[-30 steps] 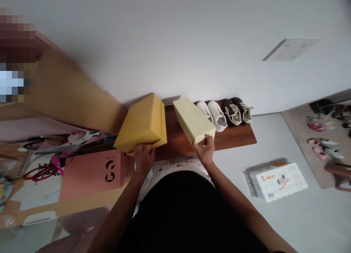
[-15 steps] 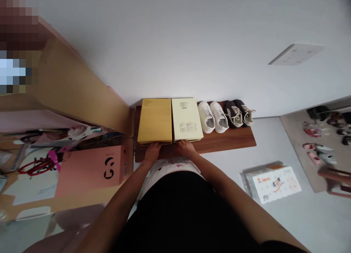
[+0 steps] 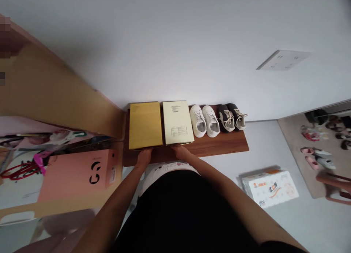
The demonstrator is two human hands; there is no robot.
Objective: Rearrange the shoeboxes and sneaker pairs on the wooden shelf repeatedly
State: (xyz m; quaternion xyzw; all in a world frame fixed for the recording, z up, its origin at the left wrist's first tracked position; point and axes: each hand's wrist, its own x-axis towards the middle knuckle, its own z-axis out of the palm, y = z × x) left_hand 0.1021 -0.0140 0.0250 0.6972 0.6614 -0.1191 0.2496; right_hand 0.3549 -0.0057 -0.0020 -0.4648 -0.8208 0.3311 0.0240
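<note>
A yellow box and a cream box with printed labels lie side by side on a dark wooden board against the wall, a narrow gap between them. My left hand is at the near edge of the yellow box, towards its right corner. At the near edge of the cream box, towards its left, is my right hand. Both hands' fingers are mostly hidden at the boxes' front sides, so their grip does not show. White sneakers stand right of the cream box, beside dark sneakers with pale laces.
Left of the board stands a wooden shelf unit holding a pink box and clutter. A white tissue pack lies on the floor at right. Further right, several shoes rest on a mat. A socket plate is on the wall.
The view has shifted, so the scene sits further left. The gap between the two boxes looks slightly wider. My fingers, which showed more before, are now more hidden at the front edges.
</note>
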